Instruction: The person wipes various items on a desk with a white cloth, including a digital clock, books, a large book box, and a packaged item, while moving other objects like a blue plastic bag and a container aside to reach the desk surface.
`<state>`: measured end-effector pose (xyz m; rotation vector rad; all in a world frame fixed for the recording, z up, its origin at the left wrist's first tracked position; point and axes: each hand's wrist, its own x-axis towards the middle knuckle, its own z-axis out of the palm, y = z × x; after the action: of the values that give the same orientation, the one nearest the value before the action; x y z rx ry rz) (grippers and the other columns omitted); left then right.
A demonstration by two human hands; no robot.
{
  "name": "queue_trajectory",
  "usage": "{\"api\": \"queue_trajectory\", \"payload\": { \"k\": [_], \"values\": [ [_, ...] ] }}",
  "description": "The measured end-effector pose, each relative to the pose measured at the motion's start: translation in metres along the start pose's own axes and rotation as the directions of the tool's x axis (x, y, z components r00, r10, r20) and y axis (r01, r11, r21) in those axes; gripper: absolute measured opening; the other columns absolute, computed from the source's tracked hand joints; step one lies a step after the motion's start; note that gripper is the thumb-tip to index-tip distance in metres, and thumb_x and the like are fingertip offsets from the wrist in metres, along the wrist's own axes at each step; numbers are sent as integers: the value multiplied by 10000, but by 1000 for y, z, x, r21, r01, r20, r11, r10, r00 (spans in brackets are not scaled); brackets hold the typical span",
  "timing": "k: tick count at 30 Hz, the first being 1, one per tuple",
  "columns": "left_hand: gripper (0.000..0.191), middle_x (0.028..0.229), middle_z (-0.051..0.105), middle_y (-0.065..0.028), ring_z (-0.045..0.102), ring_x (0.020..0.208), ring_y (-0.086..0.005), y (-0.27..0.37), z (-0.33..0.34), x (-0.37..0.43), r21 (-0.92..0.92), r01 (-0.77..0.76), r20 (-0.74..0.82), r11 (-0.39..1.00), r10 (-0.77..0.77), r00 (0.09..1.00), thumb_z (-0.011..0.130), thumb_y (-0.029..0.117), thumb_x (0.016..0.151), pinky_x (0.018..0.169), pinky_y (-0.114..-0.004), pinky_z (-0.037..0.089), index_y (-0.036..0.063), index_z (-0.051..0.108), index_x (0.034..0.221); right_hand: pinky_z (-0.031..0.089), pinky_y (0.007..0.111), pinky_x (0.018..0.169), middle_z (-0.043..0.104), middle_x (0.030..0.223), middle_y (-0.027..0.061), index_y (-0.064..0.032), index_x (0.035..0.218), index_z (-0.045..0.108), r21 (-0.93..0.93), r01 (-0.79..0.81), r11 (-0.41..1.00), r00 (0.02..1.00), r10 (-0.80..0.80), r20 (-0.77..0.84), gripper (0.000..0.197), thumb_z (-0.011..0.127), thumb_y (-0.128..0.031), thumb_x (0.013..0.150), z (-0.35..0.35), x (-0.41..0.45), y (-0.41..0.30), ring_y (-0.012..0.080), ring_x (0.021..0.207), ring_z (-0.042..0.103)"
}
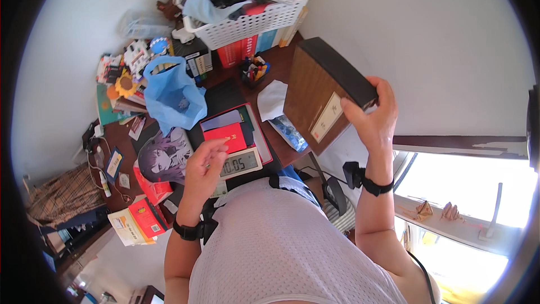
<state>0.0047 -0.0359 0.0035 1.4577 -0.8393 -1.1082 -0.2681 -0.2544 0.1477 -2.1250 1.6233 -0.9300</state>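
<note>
My right hand [373, 120] grips a brown wood-grain box [310, 88] at its right end, thumb on the front face and fingers behind the black side. The box is tilted in the air and bears a pale label with writing. My left hand [206, 162] is empty with its fingers loosely curled and apart. It hovers by the left end of a digital clock [242, 164], covering part of it. Behind the clock, a red envelope [230, 133] and other flat items lie in a shallow red-edged tray [263, 147]. A cushion or pad with a printed cartoon figure [162, 158] is left of that hand.
An open blue bag [175, 97] stands beyond my left hand. A full white perforated basket [253, 25] sits on upright books [236, 52]. Near them is a pen holder [254, 71]. A white cloth or paper [272, 99] lies under the box. Cables [95, 156] run along the left.
</note>
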Motion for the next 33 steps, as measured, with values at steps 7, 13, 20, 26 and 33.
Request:
{"api": "queue_trajectory", "payload": {
  "k": [7,13,20,26,33],
  "values": [
    [652,1342,633,-101,598,1267,-202,1,-7,-7,-27,-151,-14,988,150,989,779,114,916,1077,-364,471,28,487,1492,493,335,790,635,950,95,5,1124,671,422,132,897,880,-302,365,616,827,-227,576,6,-26,-35,235,861,633],
    [902,1424,604,-112,569,1320,-217,-38,-47,-43,-329,-34,43,944,51,998,899,190,769,1110,-388,454,0,432,1517,514,345,871,659,1041,119,-11,1202,672,660,180,730,606,-610,510,642,872,-244,638,55,-27,-92,237,964,649],
    [803,1410,597,-119,598,1292,-284,-70,-72,-88,-590,-201,-473,782,-133,871,769,224,834,1095,-416,484,-2,415,1519,531,327,982,682,1275,91,-62,1458,586,635,-368,679,713,-232,662,609,809,-276,933,139,14,-30,168,1118,657],
    [772,1435,591,-132,588,1309,-320,-93,-101,-122,-695,-242,-556,677,-293,778,755,331,889,1099,-480,500,46,432,1529,458,470,1118,521,1504,261,-129,1473,583,-50,230,972,820,-166,548,660,798,-375,899,217,-27,146,420,1359,532],
    [726,1434,601,-138,600,1301,-307,-66,-99,-128,-680,-258,-547,686,-241,802,742,345,937,1084,-458,512,51,440,1527,480,500,1085,578,1423,279,-130,1369,643,-346,210,915,806,38,590,532,753,-320,885,279,-54,187,445,1277,588]
  ]
}}
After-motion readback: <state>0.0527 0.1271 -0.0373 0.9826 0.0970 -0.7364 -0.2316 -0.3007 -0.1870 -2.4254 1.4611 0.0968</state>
